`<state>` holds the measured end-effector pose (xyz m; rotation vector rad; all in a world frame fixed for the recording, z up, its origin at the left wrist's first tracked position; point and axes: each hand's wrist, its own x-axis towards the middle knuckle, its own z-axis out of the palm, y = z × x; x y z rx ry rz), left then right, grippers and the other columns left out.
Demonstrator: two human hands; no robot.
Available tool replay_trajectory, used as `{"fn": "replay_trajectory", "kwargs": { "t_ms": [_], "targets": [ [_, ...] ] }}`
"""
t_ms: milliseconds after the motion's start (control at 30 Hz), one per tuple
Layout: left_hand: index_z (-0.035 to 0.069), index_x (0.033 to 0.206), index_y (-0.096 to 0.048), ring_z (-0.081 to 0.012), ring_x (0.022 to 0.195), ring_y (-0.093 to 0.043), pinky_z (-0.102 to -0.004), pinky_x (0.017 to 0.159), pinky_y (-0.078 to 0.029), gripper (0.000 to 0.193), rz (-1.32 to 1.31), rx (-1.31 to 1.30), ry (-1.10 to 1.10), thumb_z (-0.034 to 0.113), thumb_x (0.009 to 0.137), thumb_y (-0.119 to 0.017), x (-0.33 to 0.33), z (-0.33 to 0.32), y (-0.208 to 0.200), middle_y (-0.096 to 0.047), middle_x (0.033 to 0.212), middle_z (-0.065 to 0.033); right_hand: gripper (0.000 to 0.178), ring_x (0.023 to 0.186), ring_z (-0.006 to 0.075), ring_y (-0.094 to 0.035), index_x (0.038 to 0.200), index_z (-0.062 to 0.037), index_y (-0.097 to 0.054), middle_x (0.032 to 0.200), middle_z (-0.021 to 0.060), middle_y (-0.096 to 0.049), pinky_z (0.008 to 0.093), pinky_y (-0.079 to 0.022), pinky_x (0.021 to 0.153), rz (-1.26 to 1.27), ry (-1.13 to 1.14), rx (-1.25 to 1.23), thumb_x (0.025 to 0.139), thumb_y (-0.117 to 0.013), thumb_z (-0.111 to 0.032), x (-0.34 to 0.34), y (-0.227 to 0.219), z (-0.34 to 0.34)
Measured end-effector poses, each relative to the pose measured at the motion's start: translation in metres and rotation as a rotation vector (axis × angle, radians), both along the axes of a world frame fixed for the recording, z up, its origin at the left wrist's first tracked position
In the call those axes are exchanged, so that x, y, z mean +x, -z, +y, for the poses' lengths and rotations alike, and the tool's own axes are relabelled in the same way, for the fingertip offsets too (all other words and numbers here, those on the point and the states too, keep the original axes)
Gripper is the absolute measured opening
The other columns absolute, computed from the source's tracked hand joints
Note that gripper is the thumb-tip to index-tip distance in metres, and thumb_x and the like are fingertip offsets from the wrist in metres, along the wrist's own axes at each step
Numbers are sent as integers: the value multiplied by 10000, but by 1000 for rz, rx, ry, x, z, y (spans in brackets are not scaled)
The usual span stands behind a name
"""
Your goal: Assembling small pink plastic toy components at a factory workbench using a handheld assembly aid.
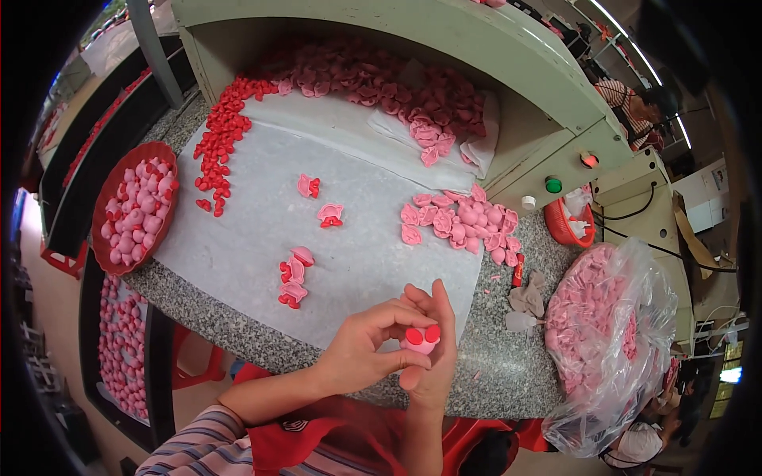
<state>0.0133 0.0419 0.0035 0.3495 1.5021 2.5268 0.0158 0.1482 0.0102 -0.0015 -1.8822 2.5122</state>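
Note:
In front of me, above the near edge of the white sheet, both hands close on a small pink rounded toy piece (427,347) with two red round parts on top. My left hand (357,345) pinches it between thumb and bent fingers. My right hand (438,369) cups its other side, fingers pointing up; part of its grip is hidden. On the sheet (365,270) lie several loose pink pieces with red parts, one of them a hollow pink piece (330,214). A pile of pink shells and balls (464,222) sits to the right.
Red pieces (218,143) spread at far left, beside a red bowl (101,206) of pink balls. Pink shells (429,103) heap inside a green metal housing (524,71). At right stand a red basket (561,226) and a clear plastic bag (611,317) of pink pieces.

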Motion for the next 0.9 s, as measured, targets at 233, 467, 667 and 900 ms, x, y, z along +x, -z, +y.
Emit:
{"fn": "replay_trajectory", "kwargs": {
  "t_ms": [233,467,667,900],
  "targets": [
    [-22,1085,-523,-139,933,-540,-270,830,-454,371,-30,110,22,-72,729,-615,0,4,7,-542,1024,-73,784,1031,235,-523,1232,27,-412,1153,164,-525,341,-406,908,96,-16,67,599,-794,-233,-1,4,-1],
    [-37,1016,-540,-99,796,-521,-231,712,-431,307,-290,269,59,133,775,-626,-1,23,13,-554,890,-38,490,960,206,-556,1076,27,-532,1064,149,-568,298,-443,826,144,160,465,631,-717,-57,-2,3,9],
    [-28,1017,-528,-135,769,-525,-256,704,-433,370,-404,232,77,182,746,-669,3,34,16,-550,882,-57,511,937,183,-556,1134,9,-505,1045,123,-578,277,-435,805,199,131,488,673,-701,-91,9,10,36],
    [23,1013,-531,-171,880,-447,-251,754,-399,360,-542,777,275,186,731,-684,-6,27,26,-455,963,-57,157,781,113,-563,974,25,-586,871,50,-608,232,-447,695,122,816,674,837,-530,-26,-15,20,162]
  ]
}}
